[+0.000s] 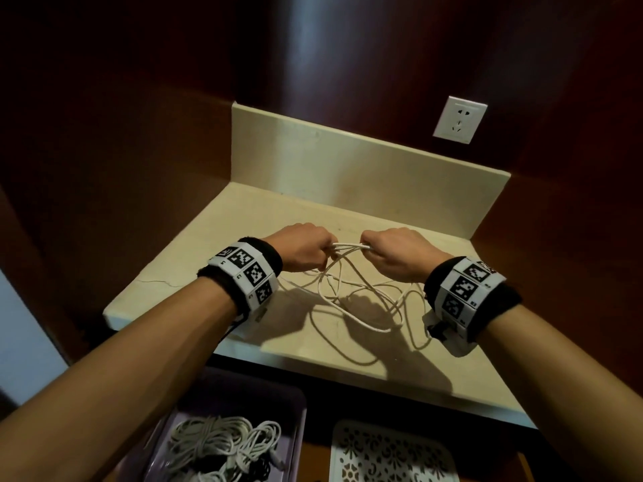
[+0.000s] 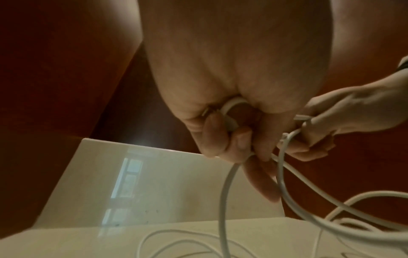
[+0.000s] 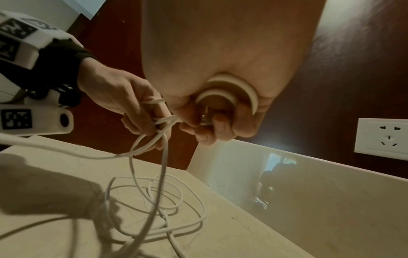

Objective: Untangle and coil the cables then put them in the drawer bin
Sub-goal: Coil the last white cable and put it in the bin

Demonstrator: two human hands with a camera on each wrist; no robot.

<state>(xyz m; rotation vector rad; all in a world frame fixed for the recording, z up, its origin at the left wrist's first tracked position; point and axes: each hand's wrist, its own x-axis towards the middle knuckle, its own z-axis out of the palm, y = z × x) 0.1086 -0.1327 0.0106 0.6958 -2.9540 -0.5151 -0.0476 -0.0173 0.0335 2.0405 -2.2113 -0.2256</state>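
A long white cable (image 1: 351, 293) lies in loose tangled loops on the cream counter (image 1: 400, 217). Both hands hover above it, close together, with short strands stretched between them. My left hand (image 1: 306, 250) grips the strands in curled fingers (image 2: 240, 139), and a bend of white cable (image 2: 229, 108) shows inside the fist. My right hand (image 1: 393, 252) pinches the cable's other bends (image 3: 234, 87) and a metal plug tip (image 3: 206, 120) with curled fingers (image 3: 220, 120). Cable loops (image 3: 154, 197) hang from both hands to the counter.
Below the counter's front edge, a purple bin (image 1: 292, 408) holds several coiled white cables (image 1: 222, 443). A white patterned tray (image 1: 389, 453) sits to its right. A wall socket (image 1: 459, 119) is above the cream backsplash (image 1: 348, 161). Dark red-brown walls close in the counter.
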